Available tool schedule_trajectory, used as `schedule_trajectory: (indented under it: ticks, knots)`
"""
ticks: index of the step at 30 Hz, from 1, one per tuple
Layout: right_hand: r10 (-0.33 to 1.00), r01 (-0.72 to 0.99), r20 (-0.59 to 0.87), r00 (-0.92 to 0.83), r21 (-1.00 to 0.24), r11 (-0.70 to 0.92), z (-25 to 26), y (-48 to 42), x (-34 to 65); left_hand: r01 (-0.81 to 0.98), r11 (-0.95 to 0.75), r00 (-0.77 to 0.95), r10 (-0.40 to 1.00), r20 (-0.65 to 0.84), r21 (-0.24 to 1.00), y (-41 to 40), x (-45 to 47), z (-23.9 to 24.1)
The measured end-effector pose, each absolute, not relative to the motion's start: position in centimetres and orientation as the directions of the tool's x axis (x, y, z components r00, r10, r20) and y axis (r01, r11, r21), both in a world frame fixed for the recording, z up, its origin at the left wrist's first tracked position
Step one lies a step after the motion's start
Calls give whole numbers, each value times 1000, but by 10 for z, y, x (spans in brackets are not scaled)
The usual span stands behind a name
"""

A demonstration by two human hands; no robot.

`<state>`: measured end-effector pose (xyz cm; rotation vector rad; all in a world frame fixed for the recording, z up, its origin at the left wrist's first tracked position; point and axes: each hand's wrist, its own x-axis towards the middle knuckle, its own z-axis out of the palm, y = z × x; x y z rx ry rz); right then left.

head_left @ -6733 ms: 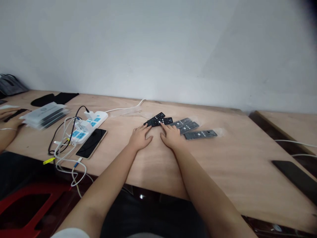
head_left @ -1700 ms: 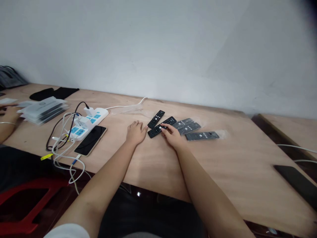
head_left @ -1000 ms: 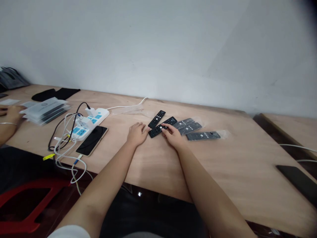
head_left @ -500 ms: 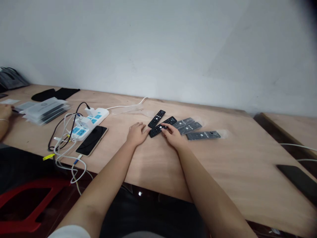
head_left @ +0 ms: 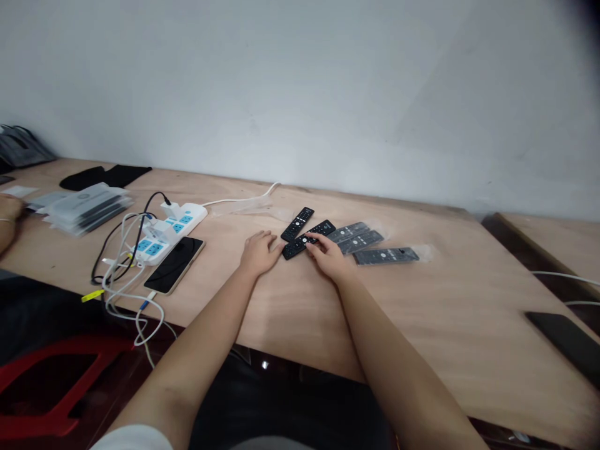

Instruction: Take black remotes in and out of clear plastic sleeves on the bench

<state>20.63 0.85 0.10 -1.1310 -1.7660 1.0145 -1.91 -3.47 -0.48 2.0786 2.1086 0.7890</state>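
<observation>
Two bare black remotes lie on the wooden table (head_left: 300,312): a far remote (head_left: 297,223) and a near remote (head_left: 308,238). My right hand (head_left: 329,258) rests flat, its fingers stretched over the near remote's middle. My left hand (head_left: 259,252) lies flat and open, its fingertips at the near remote's left end. Three bagged remotes (head_left: 370,245) in clear plastic lie just right of my right hand.
A white power strip (head_left: 166,230) with tangled cables and a phone (head_left: 175,264) sit to the left. A stack of bagged items (head_left: 84,206) and another person's hand (head_left: 7,209) are at the far left. A dark phone (head_left: 565,337) lies at the right edge.
The two bare remotes have been spread apart from a crossed pile. Over the last second my hands have hardly moved. The other person's hand at the far left has drawn back.
</observation>
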Motion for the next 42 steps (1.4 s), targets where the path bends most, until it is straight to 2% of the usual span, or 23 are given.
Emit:
schedule_trajectory:
  ticks: [42]
  knots:
    - [927,383,199,-317,-868,317,5,8,207,904,-78,-71,942,327,420,-34,-20,-5]
